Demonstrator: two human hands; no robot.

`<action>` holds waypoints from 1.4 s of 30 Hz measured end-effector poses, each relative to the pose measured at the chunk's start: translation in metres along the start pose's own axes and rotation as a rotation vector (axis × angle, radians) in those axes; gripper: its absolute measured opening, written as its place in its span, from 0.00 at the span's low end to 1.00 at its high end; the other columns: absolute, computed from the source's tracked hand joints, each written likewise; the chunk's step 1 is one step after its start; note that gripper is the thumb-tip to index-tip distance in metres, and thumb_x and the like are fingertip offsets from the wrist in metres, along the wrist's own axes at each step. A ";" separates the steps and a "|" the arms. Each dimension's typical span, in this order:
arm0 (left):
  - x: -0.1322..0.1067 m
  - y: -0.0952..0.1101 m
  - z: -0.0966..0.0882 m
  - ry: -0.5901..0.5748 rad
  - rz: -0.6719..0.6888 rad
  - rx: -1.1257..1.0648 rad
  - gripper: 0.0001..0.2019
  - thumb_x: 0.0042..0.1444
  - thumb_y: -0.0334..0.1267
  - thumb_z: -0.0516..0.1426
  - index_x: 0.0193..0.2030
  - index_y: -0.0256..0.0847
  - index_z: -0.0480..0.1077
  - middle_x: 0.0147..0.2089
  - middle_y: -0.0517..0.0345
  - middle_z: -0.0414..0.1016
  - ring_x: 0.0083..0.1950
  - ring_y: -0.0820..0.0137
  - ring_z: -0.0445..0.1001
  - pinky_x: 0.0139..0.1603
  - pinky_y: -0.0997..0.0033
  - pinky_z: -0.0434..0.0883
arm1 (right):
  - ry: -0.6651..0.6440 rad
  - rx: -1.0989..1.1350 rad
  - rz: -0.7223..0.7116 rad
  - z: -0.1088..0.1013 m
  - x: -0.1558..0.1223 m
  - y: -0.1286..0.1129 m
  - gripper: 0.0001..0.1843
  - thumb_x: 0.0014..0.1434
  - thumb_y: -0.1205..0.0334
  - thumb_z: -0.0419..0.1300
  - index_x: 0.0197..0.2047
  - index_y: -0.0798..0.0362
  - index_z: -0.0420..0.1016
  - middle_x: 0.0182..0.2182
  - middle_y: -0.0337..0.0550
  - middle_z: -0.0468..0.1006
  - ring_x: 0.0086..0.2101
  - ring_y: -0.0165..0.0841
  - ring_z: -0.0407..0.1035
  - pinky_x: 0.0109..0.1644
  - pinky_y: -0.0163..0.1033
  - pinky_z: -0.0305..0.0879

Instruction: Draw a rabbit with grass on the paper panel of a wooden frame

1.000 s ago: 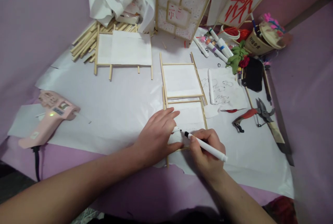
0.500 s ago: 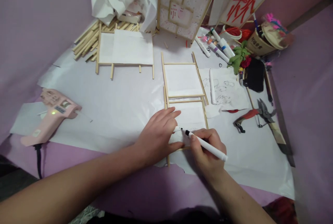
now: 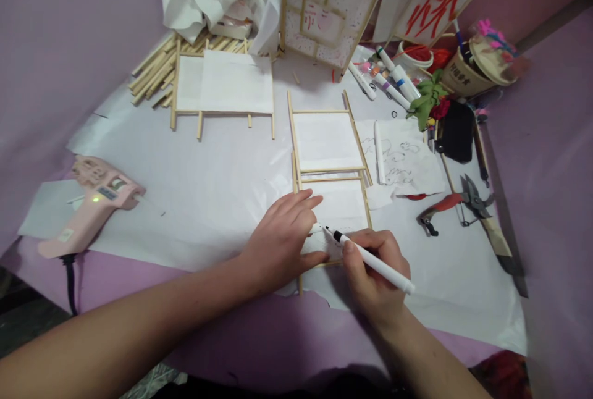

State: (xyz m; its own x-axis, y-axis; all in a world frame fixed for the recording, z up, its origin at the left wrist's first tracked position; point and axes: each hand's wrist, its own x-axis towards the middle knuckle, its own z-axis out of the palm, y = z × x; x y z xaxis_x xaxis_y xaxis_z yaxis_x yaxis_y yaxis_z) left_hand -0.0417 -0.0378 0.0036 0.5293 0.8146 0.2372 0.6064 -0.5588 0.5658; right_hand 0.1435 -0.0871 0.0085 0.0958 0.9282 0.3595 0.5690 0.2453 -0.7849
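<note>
As fingers grip marker, paper panel beneath

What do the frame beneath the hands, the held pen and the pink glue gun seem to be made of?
Frame: probably wood or bamboo, matt; pale tan, apparently unpainted.
Pen: likely smooth plastic; even white barrel.
Glue gun: apparently satin pink plastic; rounded, moulded-looking shape.

My one camera rides on my head, facing forward and steeply down at the worktop, near enough that my forearms run in from the bottom and my fingers fall just below the middle.
</note>
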 end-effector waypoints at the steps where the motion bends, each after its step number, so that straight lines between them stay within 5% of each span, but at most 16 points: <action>1: 0.000 0.000 0.000 -0.002 0.001 0.000 0.22 0.47 0.40 0.72 0.38 0.42 0.63 0.65 0.42 0.72 0.70 0.49 0.64 0.68 0.46 0.65 | 0.008 0.001 -0.012 -0.001 0.000 -0.001 0.06 0.61 0.69 0.62 0.37 0.50 0.70 0.29 0.37 0.78 0.27 0.30 0.73 0.29 0.36 0.67; 13: 0.000 -0.002 0.000 -0.035 0.003 -0.007 0.24 0.46 0.40 0.73 0.43 0.40 0.66 0.66 0.41 0.70 0.71 0.47 0.63 0.69 0.43 0.65 | 0.107 0.157 -0.014 -0.013 0.014 -0.003 0.08 0.60 0.71 0.62 0.39 0.50 0.70 0.29 0.37 0.76 0.29 0.30 0.73 0.30 0.36 0.68; 23: -0.001 -0.001 -0.001 -0.031 -0.004 -0.017 0.23 0.46 0.38 0.73 0.38 0.43 0.61 0.65 0.42 0.71 0.71 0.47 0.63 0.69 0.42 0.64 | -0.042 0.052 0.189 -0.007 0.033 -0.005 0.08 0.60 0.63 0.63 0.31 0.50 0.69 0.23 0.34 0.74 0.22 0.27 0.67 0.24 0.33 0.62; 31: -0.001 -0.002 0.000 -0.017 -0.005 0.006 0.15 0.60 0.40 0.65 0.39 0.43 0.59 0.65 0.46 0.72 0.71 0.52 0.63 0.69 0.44 0.65 | -0.064 0.064 0.103 0.000 0.030 0.009 0.07 0.61 0.65 0.63 0.32 0.50 0.69 0.24 0.34 0.76 0.24 0.28 0.70 0.26 0.33 0.65; 42: -0.002 -0.002 0.001 0.012 0.004 0.022 0.15 0.60 0.39 0.64 0.40 0.43 0.59 0.66 0.44 0.70 0.71 0.52 0.63 0.69 0.46 0.65 | -0.089 0.059 0.084 0.000 0.028 0.008 0.06 0.60 0.67 0.63 0.33 0.50 0.70 0.26 0.37 0.78 0.26 0.29 0.72 0.28 0.34 0.66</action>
State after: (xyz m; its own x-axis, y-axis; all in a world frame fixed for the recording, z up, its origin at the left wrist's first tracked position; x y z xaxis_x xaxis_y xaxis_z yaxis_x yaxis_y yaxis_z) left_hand -0.0430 -0.0382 0.0011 0.5244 0.8142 0.2492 0.6174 -0.5651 0.5472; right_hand 0.1510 -0.0590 0.0121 0.0671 0.9666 0.2473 0.5125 0.1793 -0.8397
